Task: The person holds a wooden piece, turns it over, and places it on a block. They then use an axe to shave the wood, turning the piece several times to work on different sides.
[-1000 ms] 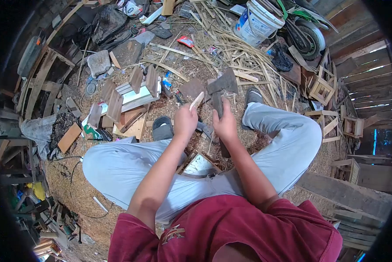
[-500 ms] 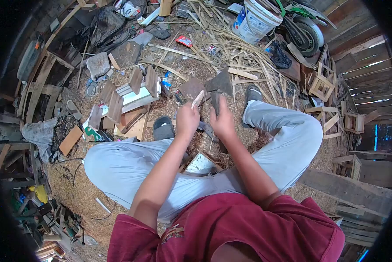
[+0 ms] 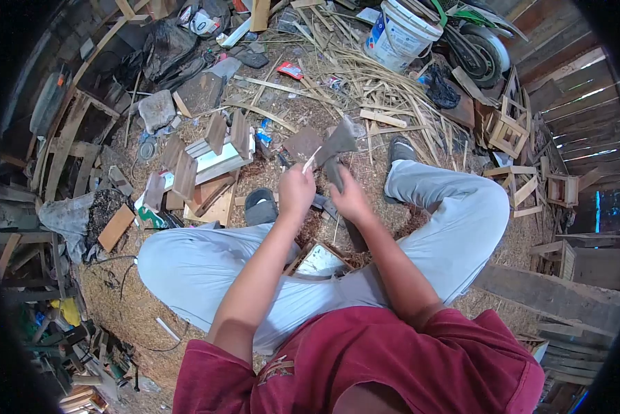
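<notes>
My left hand [image 3: 297, 191] is closed around a thin pale wood strip [image 3: 313, 159], whose tip sticks up past the fingers. Beside it, my right hand [image 3: 352, 199] grips the dark handle of a hatchet [image 3: 337, 141]. The wide metal head points up and slightly right, its lower part close to the strip; whether they touch I cannot tell. Below the right hand the handle runs down toward my lap. Between my legs lies a small box with a whitish surface [image 3: 320, 261].
Left of my hands stands a wooden piece with upright slats [image 3: 184, 172]. Long thin strips [image 3: 393, 96] lie ahead, near a white bucket [image 3: 404, 34]. A wheel [image 3: 481, 56] is at the upper right, with small wooden frames [image 3: 509, 131] below it. A plank [image 3: 558, 297] lies at right.
The hatchet head has tilted up and turned, now showing its broad face near the strip. My right hand has shifted slightly down; the strip in my left hand leans a little lower.
</notes>
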Available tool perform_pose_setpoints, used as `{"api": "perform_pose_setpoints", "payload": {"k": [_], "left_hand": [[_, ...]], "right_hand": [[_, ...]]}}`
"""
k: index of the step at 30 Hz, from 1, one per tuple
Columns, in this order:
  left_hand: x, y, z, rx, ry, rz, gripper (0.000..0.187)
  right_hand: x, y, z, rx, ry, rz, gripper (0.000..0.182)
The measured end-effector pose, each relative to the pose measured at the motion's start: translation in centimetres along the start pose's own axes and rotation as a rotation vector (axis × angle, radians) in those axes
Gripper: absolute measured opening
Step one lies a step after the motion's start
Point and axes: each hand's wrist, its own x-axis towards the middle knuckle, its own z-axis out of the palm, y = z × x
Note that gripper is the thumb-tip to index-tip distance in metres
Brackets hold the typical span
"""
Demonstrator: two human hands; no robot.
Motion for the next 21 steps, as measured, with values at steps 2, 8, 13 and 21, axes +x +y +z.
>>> {"api": "perform_pose_setpoints", "payload": {"k": [2,8,13,21], "left_hand": [[-0.1,-0.8,-0.2,-0.066,0.046,-0.017,0.025],[2.3,-5.6,-0.2,-0.683,0.051,-0.464,0.031],[2.8,-5.9,-2.7,-1.075,0.147,-0.715,0.032],[3.6,-4.2,-4.5,-1.185,0.122,-0.610,0.030]], "right_hand": [[-0.2,1.6,0.5,0.006,-0.067,0.022,0.059],[0.6,1.2,0.0,0.246,-0.043,0.307,0.055],[0.4,10.5,4.7,0.041,-0.296,0.538,0.026],[3.4,3.4,2.7,0.293,-0.433,0.632,0.022]]}}
